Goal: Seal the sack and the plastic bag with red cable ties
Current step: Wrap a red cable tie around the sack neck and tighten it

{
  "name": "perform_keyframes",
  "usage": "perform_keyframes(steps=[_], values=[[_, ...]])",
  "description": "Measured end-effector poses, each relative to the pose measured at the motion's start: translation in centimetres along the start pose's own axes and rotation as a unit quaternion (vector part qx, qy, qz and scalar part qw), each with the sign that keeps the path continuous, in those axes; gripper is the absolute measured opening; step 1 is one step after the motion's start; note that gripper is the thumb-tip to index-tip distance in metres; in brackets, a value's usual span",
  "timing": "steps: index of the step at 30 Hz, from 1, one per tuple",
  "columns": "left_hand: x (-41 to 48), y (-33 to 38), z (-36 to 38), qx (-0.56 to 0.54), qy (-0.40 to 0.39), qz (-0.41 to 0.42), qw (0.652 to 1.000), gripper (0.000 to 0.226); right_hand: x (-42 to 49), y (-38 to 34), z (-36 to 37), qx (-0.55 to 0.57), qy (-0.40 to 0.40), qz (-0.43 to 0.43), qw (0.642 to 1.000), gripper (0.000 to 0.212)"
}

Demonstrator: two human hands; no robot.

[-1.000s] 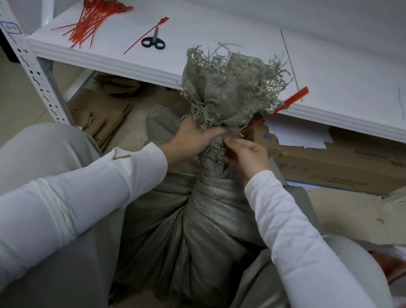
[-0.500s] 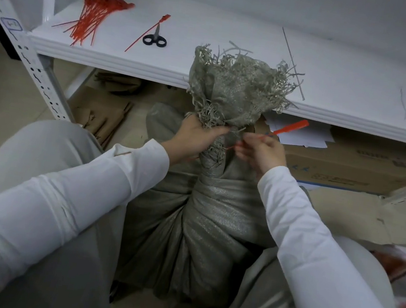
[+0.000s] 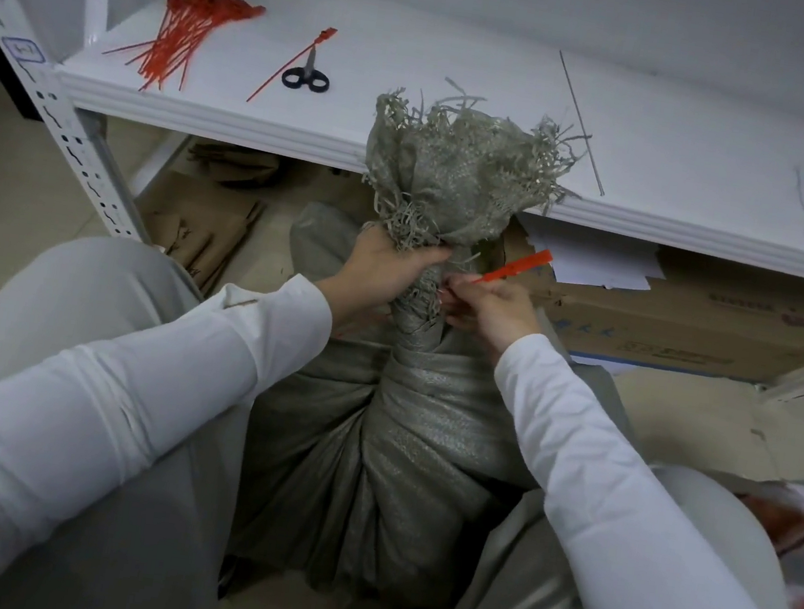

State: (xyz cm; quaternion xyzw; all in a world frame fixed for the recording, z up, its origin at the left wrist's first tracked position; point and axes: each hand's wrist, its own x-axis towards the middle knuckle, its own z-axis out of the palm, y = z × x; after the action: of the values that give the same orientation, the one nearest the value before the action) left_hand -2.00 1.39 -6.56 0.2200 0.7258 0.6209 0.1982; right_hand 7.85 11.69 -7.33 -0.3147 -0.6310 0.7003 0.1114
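Far left, a white perforated post (image 3: 71, 143) carries the shelf board (image 3: 667, 135). On the board, at ten o'clock from the sack's neck, lies a bundle of red cable ties (image 3: 185, 35). Just right of it lies a loose red tie (image 3: 288, 67), its upper end touching black-handled scissors (image 3: 306, 79). Under the board at nine o'clock, flattened cardboard (image 3: 195, 231) lies on the floor.

The sack (image 3: 396, 446) stands upright in the middle, between the person's two grey-trousered knees. Its neck is gathered and twisted, and its frayed mouth fans out at twelve o'clock, hiding part of the board's front edge.

The left hand (image 3: 386, 269) grips the neck from the left, fingers curled round it just under the frayed strips. The right hand (image 3: 491, 308) touches the neck from the right and pinches a red cable tie (image 3: 517, 268), whose flat end points toward two o'clock. Fingers and loose strips cover the neck, so whether the tie runs round it cannot be seen.

A thin grey strand (image 3: 582, 123) lies on the board at one o'clock. Under the board at three o'clock, white papers (image 3: 594, 268) rest on a cardboard box (image 3: 693, 327). At the far right edge, at four o'clock, something blurred and reddish shows; what it is cannot be told.
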Motion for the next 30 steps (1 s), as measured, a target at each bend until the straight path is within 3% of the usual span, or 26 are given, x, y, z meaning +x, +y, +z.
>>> perform_keyframes(steps=[6,9,11,15,25,30], values=[[0.4,-0.1,-0.1,0.020,0.017,-0.014,1.000,0.045,-0.1,-0.2,-0.6,-0.105,-0.075,-0.011,0.992,0.022],[0.3,0.0,0.0,0.023,0.019,-0.025,0.999,0.042,-0.4,0.7,0.1,-0.171,-0.046,-0.073,0.981,0.045],[0.4,-0.2,0.1,0.025,0.014,-0.038,0.999,0.040,-0.6,1.3,0.7,-0.217,-0.015,-0.098,0.971,0.050],[0.3,-0.6,0.1,0.048,-0.013,-0.068,0.996,0.030,-0.6,1.8,1.0,-0.270,0.044,-0.112,0.955,0.045],[0.4,-1.3,-0.6,0.029,-0.045,-0.079,0.995,0.051,-0.5,2.2,1.3,-0.289,0.043,-0.104,0.951,0.044],[0.2,-2.0,-0.5,0.035,-0.068,-0.075,0.994,0.056,-1.3,2.5,2.0,-0.362,0.099,-0.130,0.918,0.038]])
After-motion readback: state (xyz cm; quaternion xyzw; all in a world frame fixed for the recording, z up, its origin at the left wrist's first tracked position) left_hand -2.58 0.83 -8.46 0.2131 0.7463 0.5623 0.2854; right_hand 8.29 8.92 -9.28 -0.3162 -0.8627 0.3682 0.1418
